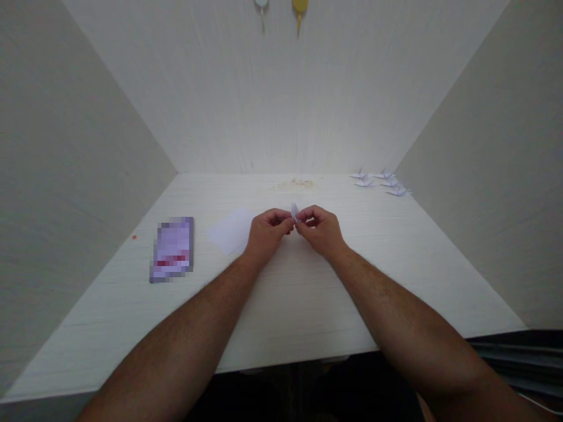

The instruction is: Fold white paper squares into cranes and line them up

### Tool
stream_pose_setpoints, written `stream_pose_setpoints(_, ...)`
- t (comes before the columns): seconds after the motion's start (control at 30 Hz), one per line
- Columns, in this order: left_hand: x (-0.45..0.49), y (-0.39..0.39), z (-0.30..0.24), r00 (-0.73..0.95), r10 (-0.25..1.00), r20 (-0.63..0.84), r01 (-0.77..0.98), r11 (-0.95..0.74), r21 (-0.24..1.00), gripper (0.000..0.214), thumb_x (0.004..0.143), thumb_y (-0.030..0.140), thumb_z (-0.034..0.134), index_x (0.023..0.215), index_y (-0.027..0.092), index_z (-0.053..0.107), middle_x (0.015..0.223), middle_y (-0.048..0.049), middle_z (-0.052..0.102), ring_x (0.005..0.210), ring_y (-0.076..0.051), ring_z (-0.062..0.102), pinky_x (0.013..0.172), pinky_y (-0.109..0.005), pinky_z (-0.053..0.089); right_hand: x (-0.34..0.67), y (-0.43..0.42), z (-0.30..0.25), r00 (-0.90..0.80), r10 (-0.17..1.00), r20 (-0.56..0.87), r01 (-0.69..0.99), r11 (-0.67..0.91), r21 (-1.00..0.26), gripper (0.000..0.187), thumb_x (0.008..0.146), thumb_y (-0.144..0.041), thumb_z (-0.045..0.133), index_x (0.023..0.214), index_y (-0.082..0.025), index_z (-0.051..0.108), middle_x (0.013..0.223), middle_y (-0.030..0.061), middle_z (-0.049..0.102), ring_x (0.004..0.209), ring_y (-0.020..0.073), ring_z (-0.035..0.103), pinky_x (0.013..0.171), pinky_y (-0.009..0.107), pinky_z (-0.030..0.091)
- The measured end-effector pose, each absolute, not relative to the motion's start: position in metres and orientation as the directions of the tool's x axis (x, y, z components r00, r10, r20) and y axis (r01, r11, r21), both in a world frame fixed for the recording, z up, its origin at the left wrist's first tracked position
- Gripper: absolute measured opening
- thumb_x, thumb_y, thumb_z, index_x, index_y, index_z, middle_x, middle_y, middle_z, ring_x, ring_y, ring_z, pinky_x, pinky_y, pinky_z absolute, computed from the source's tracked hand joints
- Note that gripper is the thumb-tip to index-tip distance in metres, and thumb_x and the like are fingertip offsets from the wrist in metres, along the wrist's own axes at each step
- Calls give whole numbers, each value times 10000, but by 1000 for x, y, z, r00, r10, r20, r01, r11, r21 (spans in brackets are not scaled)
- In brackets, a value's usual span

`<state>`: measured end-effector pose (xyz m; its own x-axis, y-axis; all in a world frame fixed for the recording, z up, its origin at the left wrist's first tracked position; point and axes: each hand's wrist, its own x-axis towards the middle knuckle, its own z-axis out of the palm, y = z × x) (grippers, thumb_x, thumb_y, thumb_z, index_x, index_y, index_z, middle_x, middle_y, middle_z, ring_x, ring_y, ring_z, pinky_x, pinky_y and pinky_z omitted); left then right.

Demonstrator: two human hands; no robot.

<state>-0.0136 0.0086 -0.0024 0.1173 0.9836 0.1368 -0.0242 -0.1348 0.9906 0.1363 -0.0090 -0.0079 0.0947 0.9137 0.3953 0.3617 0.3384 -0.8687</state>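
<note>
My left hand [266, 230] and my right hand [322, 230] meet over the middle of the white desk [281, 293]. Both pinch a small folded piece of pale paper [294, 211] between fingertips, its tip sticking up between the thumbs. Just left of my left hand a flat square sheet of white paper [229, 231] lies on the desk, partly hidden by that hand.
A purple rectangular packet [173, 249], blurred out, lies at the left. Several small folded paper cranes [380, 180] stand at the back right corner. Pale crumbs [295, 184] lie near the back wall. Walls close in the desk on three sides.
</note>
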Motion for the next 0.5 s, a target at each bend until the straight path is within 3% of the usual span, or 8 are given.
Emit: stream_pose_setpoints(0.5, -13, 10, -5, 133, 981, 142, -33, -138, 990, 121, 722, 260, 695, 787, 167, 654, 638, 18, 639, 561, -102, 573, 576, -241, 488, 132, -9, -10, 115, 872, 477, 443, 384, -810, 63, 732, -178, 614, 783, -201, 645, 760, 3, 692, 632, 125, 635, 611, 273, 535)
